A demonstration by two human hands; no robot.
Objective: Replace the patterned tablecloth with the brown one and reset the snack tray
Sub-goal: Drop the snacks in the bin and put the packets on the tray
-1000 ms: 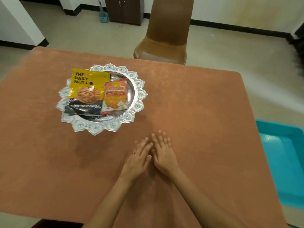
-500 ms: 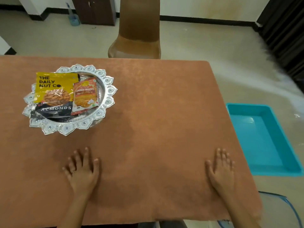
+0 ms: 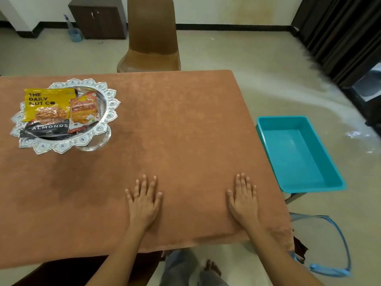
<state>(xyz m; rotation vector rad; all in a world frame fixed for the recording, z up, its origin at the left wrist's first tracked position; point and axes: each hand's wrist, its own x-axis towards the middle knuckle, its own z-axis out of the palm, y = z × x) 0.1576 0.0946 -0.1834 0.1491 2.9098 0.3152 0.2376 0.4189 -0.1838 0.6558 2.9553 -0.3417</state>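
The brown tablecloth (image 3: 185, 124) covers the whole table. My left hand (image 3: 143, 200) lies flat on it near the front edge, fingers spread and straight. My right hand (image 3: 243, 198) presses flat on the cloth further right, close to the front right corner. At the far left stands the silver snack tray (image 3: 107, 112) with a scalloped rim. In it lie a yellow and black almonds packet (image 3: 46, 109) and an orange snack packet (image 3: 83, 110). The patterned tablecloth is out of sight.
A teal plastic bin (image 3: 296, 155) sits on a stand just right of the table. A brown chair (image 3: 151, 38) stands behind the far edge. A blue strap (image 3: 334, 244) lies on the floor at the front right. My feet show below the table edge.
From together at the middle, my hands slid apart across the cloth. Since then the left hand has drawn closer to the right one, and the view has shifted right.
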